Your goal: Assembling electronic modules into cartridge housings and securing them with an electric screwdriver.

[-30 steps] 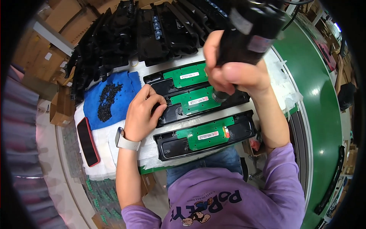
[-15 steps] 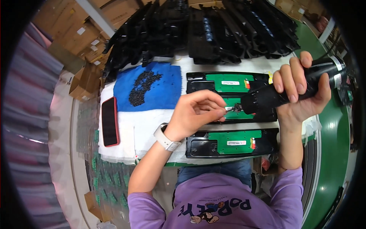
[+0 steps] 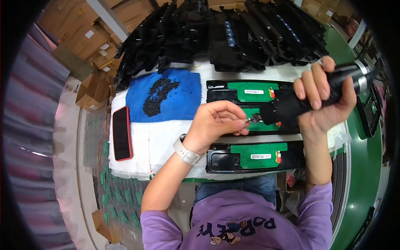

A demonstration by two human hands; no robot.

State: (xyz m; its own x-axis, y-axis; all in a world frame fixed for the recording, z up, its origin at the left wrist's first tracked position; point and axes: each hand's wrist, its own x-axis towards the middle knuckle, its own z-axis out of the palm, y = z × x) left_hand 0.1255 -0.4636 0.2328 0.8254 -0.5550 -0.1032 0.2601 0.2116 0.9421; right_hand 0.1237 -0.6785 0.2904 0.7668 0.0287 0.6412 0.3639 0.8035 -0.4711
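Observation:
My right hand [image 3: 321,93] is wrapped round a black electric screwdriver [image 3: 287,108], its nose pointing left. My left hand [image 3: 225,125] has thumb and forefinger pinched at the driver's tip; what sits between them is too small to make out. Under both hands lies the middle black panel [image 3: 287,128] with a green circuit board [image 3: 251,126], partly hidden. A like panel with a green board [image 3: 250,92] is just beyond it. Nearer to me is another panel [image 3: 223,160] with its green board [image 3: 260,156].
A blue cloth [image 3: 187,102] at the left bears a pile of small black screws [image 3: 160,93]. Beside it lies a red-edged phone [image 3: 122,133]. Black plastic parts [image 3: 179,37] are stacked along the back. Another black panel [image 3: 368,112] stands at the right on the green surface [image 3: 358,158].
The screwdriver's rear end and my right hand have shifted slightly left. My left hand keeps its pinch by the tip. The whole view has moved a little.

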